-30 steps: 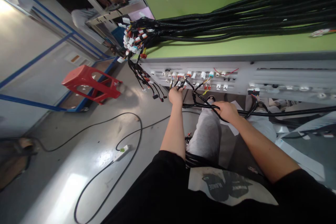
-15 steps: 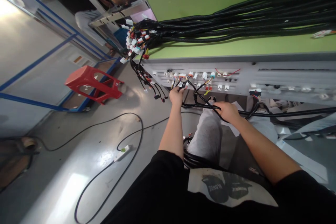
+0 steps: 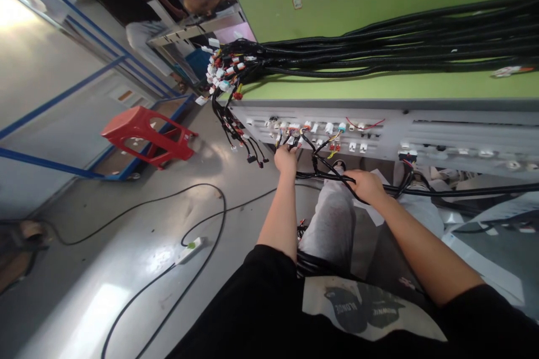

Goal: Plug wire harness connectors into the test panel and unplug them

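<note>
My left hand (image 3: 286, 160) is closed at the lower row of sockets on the white test board (image 3: 389, 129), pinching a small dark connector (image 3: 296, 143) at the end of a harness branch. The fingertips partly hide it. Further right, my right hand (image 3: 365, 185) is wrapped round the black wire harness (image 3: 322, 175), which stretches sideways below the board. Several of its branches rise to white connectors (image 3: 329, 128) seated in the board. Another branch ends in a black connector (image 3: 407, 155) plugged in on the right.
Bundled black harnesses (image 3: 379, 56) lie along the green bench (image 3: 353, 88), their connector ends (image 3: 223, 73) hanging off its left edge. A red stool (image 3: 147, 134) stands at left by a blue-framed cart (image 3: 63, 90). A cable with a power strip (image 3: 189, 251) crosses the floor. Other people sit behind.
The view has tilted slightly, so the bench and board appear a little lower. Both hands keep almost the same places at the connector and the harness.
</note>
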Motion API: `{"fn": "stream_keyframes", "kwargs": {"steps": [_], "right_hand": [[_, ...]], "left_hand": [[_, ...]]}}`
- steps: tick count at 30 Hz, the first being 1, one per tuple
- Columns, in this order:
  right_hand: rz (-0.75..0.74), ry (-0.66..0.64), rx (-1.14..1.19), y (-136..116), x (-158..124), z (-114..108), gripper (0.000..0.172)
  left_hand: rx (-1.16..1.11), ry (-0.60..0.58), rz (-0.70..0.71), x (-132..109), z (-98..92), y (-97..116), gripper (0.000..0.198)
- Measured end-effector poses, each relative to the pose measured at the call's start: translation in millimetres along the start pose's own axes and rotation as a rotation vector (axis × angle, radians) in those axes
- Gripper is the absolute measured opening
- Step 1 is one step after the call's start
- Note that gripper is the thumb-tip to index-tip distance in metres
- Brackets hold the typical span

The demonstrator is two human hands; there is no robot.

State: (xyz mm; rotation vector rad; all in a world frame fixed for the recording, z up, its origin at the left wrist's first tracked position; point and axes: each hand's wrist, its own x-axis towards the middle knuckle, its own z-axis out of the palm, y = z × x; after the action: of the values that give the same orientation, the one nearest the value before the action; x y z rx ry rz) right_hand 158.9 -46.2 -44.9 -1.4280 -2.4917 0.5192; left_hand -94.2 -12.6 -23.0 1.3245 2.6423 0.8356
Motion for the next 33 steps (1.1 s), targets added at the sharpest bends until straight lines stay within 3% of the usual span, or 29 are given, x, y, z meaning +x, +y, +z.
{"fn": "stream_keyframes", "kwargs": {"steps": [8,11,18,33], "right_hand": [[0.010,-0.029,-0.002,-2.7,0.9,-2.3,0.027],[0.006,-0.027,0.002,-2.3,0.7,-2.4,0.028],[-0.019,-0.002,-0.023,0.5,-2.6,-1.2,0.028],[-0.013,-0.002,-0.005,1.1,-1.8,-0.7,0.027]], "left_hand": [[-0.083,-0.025,0.099,8.0,-3.2,-9.9,0.024],[-0.074,-0.046,0.087,8.4,-4.5,-8.8,0.023],[-0.054,0.029,0.025,0.5,0.4,-2.1,0.022],[-0.071,0.048,0.037,2.5,3.3,-6.8,0.022]]}}
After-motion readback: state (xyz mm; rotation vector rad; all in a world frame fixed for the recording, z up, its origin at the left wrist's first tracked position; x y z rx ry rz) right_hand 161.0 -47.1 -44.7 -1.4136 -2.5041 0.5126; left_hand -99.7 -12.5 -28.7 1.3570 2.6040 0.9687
